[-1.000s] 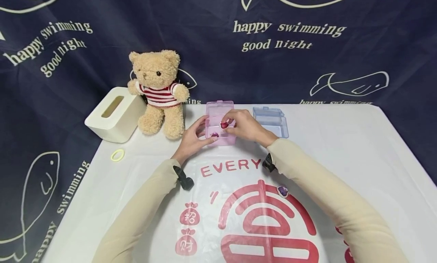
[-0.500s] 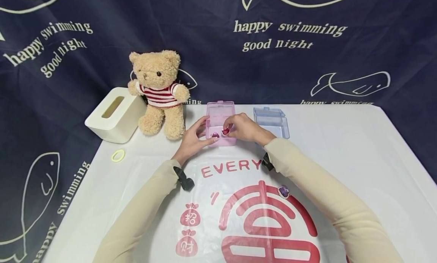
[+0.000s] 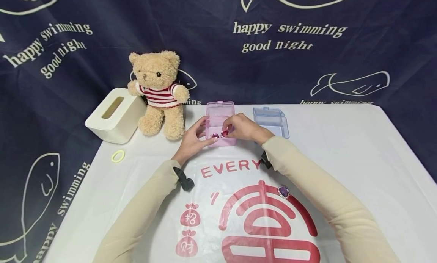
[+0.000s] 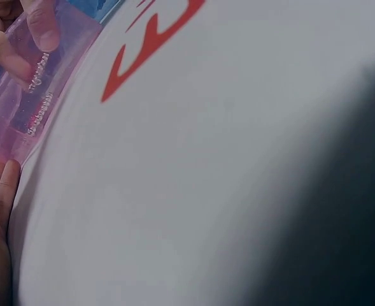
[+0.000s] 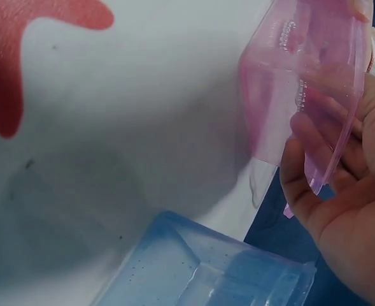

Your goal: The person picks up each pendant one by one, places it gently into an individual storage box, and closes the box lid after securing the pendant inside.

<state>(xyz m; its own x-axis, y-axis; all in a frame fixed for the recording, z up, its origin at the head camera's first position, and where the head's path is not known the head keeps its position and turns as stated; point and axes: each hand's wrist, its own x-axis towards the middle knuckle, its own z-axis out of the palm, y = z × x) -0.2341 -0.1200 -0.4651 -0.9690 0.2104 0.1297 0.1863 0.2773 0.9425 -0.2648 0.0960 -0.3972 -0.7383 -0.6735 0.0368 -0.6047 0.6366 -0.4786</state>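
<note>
A translucent pink box (image 3: 227,142) stands with its lid raised at the back middle of the table. My left hand (image 3: 192,142) grips its left side, the thumb along the front. Fingers of my right hand (image 3: 244,127) reach inside and pinch a red gem (image 3: 224,133) with a sparkly rim, low in the box. Beside that gem, to the left, lies a dark pink gem (image 3: 214,135). In the left wrist view two beaded rims show through the pink wall, the upper beaded rim (image 4: 39,73) right below a fingertip.
A translucent blue box (image 3: 278,131), lid raised, stands right of the pink one. A purple gem (image 3: 283,191) lies near the right forearm. To the left are a teddy bear (image 3: 158,83), a white tissue box (image 3: 114,119) and a yellow ring (image 3: 118,156).
My right hand has lowered the red gem into the pink box, beside the dark pink gem, and shifted it slightly left. The left hand has stayed on the box.
</note>
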